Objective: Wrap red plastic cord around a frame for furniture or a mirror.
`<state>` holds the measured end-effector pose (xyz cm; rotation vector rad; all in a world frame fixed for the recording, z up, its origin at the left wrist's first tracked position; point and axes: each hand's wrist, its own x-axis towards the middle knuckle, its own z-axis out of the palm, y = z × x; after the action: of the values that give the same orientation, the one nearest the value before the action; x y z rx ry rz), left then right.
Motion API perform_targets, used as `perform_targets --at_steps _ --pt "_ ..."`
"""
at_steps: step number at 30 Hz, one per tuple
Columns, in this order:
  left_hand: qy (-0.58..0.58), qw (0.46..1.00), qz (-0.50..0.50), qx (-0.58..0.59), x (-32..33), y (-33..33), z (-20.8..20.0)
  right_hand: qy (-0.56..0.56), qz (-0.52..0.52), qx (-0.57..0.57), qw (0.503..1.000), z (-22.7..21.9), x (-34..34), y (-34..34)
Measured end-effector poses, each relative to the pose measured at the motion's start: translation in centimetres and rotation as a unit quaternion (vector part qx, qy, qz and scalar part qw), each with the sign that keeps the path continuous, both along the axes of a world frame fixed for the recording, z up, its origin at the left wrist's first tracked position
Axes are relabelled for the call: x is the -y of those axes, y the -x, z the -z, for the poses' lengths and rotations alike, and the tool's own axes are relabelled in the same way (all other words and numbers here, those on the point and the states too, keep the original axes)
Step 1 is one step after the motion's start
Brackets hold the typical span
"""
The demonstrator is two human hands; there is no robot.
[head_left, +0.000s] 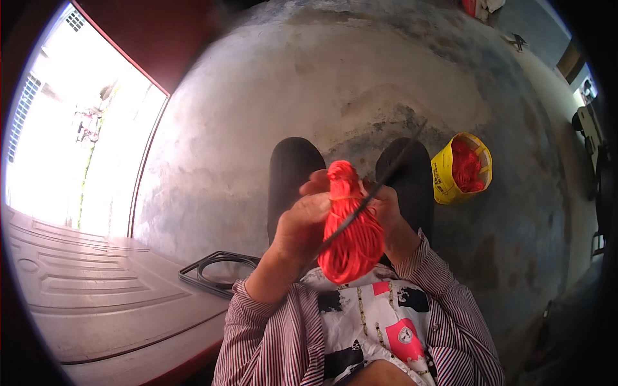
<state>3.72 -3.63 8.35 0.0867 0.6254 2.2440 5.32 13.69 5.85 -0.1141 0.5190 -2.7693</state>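
Note:
A bundle of thin red cord [351, 248] hangs in front of my lap, narrow at the top and wide and looped at the bottom. My left hand [304, 212] grips its neck from the left, thumb against the cord. From the other side, my right hand [387, 204] closes on the same neck, its fingers partly behind the bundle. A thin, lighter orange band [341, 197] seems to circle the neck. Across the bundle and my right hand runs a dark, blurred strip [402, 157], close to the camera; I cannot tell what it is attached to.
On the floor to the right stands a yellow bag [443, 175] with more red cord [466, 168] inside. At the left are a panelled door [96, 289] and a bright doorway. A black frame with a ring [219, 267] lies beside the door. My knees [295, 161] are below the hands.

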Motion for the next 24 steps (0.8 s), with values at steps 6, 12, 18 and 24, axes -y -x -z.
perform_targets --at_steps 6,12,18,24 --pt "0.026 0.996 -0.056 -0.059 -1.9 -0.9 -1.1 0.107 -0.051 -0.187 0.975 0.1 0.8 2.7" --pt "0.14 0.967 -0.079 -0.199 0.0 -0.9 -1.8 -0.106 0.143 0.025 0.984 5.5 -3.5 2.7" --pt "0.205 0.954 -0.096 -0.199 0.6 0.7 -2.8 0.0 0.072 -0.235 0.969 1.2 -4.1 0.1" --pt "0.156 0.961 -0.08 -0.213 1.8 2.4 -0.7 -0.146 0.088 -0.256 0.951 -0.1 -3.1 -0.8"
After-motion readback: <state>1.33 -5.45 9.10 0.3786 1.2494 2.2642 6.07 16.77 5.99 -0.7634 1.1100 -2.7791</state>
